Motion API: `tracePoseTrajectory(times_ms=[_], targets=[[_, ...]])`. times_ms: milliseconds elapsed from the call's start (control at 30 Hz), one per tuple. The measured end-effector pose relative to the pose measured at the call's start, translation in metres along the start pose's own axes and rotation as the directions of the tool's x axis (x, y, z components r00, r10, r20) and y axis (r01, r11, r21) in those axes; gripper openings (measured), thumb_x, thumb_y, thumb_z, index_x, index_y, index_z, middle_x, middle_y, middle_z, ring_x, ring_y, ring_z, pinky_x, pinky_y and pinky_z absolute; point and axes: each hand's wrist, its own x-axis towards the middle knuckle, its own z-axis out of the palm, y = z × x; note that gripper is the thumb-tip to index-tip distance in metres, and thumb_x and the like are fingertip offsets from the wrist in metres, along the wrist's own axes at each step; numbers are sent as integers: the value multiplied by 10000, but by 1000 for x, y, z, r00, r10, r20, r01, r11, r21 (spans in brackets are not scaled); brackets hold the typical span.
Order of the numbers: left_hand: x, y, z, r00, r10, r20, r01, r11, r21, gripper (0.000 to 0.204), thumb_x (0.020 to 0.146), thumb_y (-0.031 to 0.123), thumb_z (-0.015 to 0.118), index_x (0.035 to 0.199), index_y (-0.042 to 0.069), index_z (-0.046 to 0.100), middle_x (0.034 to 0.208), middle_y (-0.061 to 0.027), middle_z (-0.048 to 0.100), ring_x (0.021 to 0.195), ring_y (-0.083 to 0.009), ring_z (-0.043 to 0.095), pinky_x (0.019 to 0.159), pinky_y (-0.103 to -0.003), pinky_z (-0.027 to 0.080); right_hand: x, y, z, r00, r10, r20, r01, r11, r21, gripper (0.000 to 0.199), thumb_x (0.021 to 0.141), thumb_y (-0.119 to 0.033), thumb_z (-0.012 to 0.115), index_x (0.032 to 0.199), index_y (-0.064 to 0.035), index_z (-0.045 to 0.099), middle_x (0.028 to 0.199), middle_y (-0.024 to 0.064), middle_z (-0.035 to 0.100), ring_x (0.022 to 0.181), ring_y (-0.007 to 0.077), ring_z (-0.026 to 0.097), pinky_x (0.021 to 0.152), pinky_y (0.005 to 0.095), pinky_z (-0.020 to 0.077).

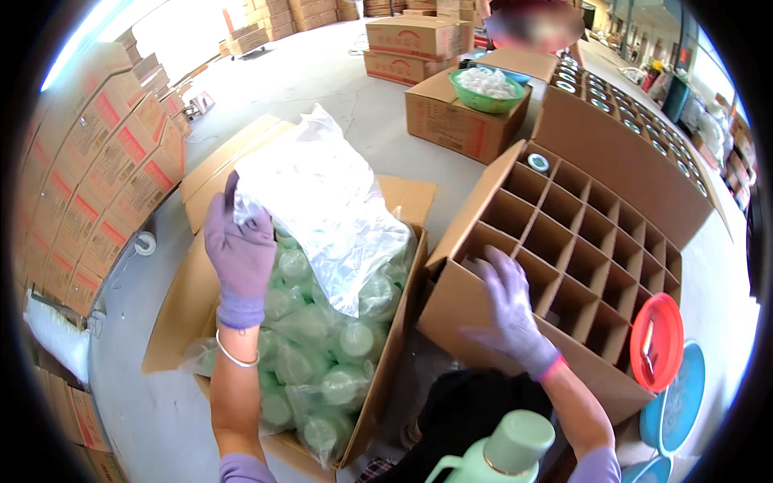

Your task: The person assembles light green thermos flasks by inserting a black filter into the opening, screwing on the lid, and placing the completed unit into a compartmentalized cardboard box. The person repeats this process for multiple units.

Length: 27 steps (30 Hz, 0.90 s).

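My left hand [241,253], in a purple glove, pinches the edge of a crumpled clear-white plastic bag [322,193]. The bag hangs over an open carton [385,374] packed with pale green rounded pieces [330,322] in clear plastic. My right hand [511,314], gloved too, is slightly blurred, its fingers apart and nothing in them. It hovers over the near left edge of a divided carton [467,318]. One bottle-like item with a pale round top [538,163] stands in that carton's far left compartment. A pale green thermos flask [507,451] is upright close to my body, its base out of view.
A red basin [678,322] rests on the divided carton's right corner, with blue basins [691,390] below. Behind it stands a carton of filled compartments [632,126]. A green basket [479,103] of white pieces sits on a closed carton [451,121]. Stacked cartons [105,169] line the left; a person [531,32] stands beyond.
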Motion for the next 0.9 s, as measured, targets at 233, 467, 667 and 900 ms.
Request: tracePoseTrajectory(times_ms=[233, 467, 667, 900], targets=[[-35, -103, 79, 924, 131, -359, 96, 829, 551, 751, 1022, 427, 487, 1569, 30, 159, 1564, -234, 251, 1439, -335, 310, 1229, -423, 198, 44, 21, 38, 982, 185, -31, -186, 983, -5, 327, 742, -172, 725, 1027, -51, 621, 1062, 162, 619, 1066, 356, 594, 988, 551, 401], [-188, -250, 119, 963, -41, -266, 259, 413, 873, 734, 880, 70, 675, 1506, -48, 310, 1467, -205, 426, 1353, -338, 420, 1145, -410, 323, -35, -19, -42, 898, 439, -27, -417, 870, 264, 190, 763, -112, 670, 887, 3, 584, 900, 184, 594, 830, 396, 596, 757, 442, 497], [-230, -209, 143, 837, -529, -144, 478, 575, 664, 459, 839, -8, 528, 1290, -4, 610, 1049, -101, 711, 934, -195, 686, 851, -301, 556, -208, -11, -95, 810, 510, -290, -578, 777, -248, 369, 745, -94, 705, 1074, -27, 550, 1107, 188, 579, 1048, 401, 549, 937, 493, 435], [-314, -149, 159, 858, -498, 121, 40, 302, 953, 401, 891, 73, 635, 1291, 48, 641, 1034, -155, 679, 900, -310, 682, 829, -348, 552, -307, -185, -80, 747, 619, -241, -639, 770, -4, 278, 810, -36, 541, 1087, -13, 556, 1116, 189, 556, 1069, 394, 534, 1079, 608, 344]])
